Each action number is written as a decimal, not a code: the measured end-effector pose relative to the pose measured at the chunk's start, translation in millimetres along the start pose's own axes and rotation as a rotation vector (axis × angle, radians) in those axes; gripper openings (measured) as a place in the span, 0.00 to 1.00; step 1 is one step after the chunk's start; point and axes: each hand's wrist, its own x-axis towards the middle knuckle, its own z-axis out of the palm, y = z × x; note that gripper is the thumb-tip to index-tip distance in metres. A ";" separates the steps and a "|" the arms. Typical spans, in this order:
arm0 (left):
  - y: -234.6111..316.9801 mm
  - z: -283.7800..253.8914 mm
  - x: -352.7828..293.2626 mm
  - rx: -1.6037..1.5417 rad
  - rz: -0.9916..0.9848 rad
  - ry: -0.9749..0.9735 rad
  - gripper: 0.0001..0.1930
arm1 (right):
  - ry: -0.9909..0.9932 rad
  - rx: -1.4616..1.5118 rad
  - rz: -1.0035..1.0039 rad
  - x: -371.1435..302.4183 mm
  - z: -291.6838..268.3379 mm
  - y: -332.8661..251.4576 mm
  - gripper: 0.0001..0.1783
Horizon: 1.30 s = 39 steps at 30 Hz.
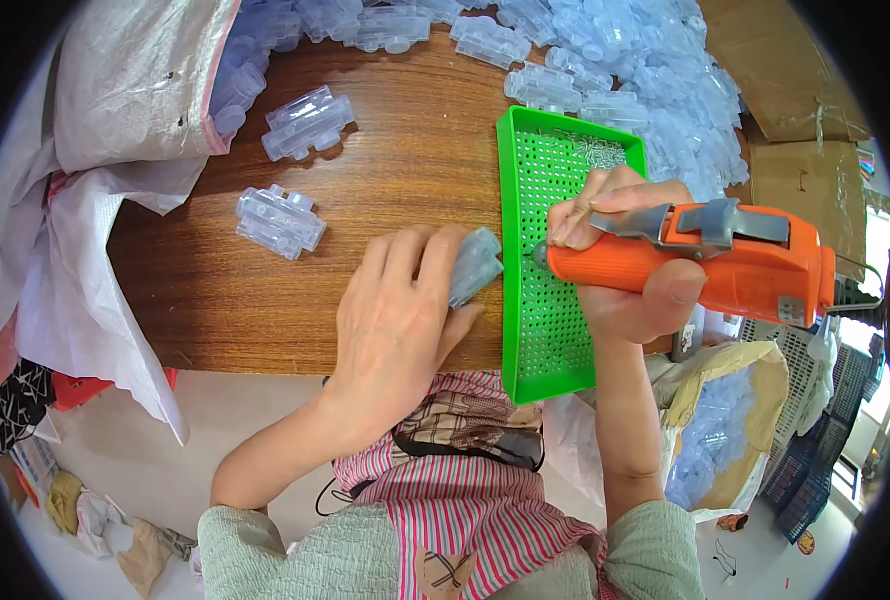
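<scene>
My left hand [400, 315] presses a clear plastic part [475, 265] flat on the wooden counter [405, 190], just left of the green perforated tray [545, 340]. My right hand [630, 270] grips an orange electric screwdriver [725, 265] over that tray, tip toward the part.

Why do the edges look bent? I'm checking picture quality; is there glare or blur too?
Head view: fisheye bends the green tray and the table edge toward the dark rim; bright window glare at far right; both hands, left and right, look sharp.
</scene>
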 end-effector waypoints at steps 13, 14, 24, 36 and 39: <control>-7.9 3.4 -10.2 -0.070 0.054 0.047 0.27 | 0.003 0.099 -0.009 0.9 -5.4 -3.6 0.44; -8.0 3.2 -10.6 -0.079 0.050 0.040 0.28 | 0.000 0.099 -0.010 2.1 -7.8 -4.0 0.44; -13.3 6.1 -12.5 -0.132 0.066 0.023 0.30 | -0.282 0.244 -0.207 11.4 6.4 -36.1 0.48; -14.8 5.2 -9.8 -0.143 0.067 0.034 0.30 | -0.281 0.088 -0.068 11.6 16.8 -8.8 0.44; -14.0 3.6 -7.4 -0.118 0.068 -0.003 0.29 | -0.287 0.120 0.002 11.5 17.4 -7.4 0.42</control>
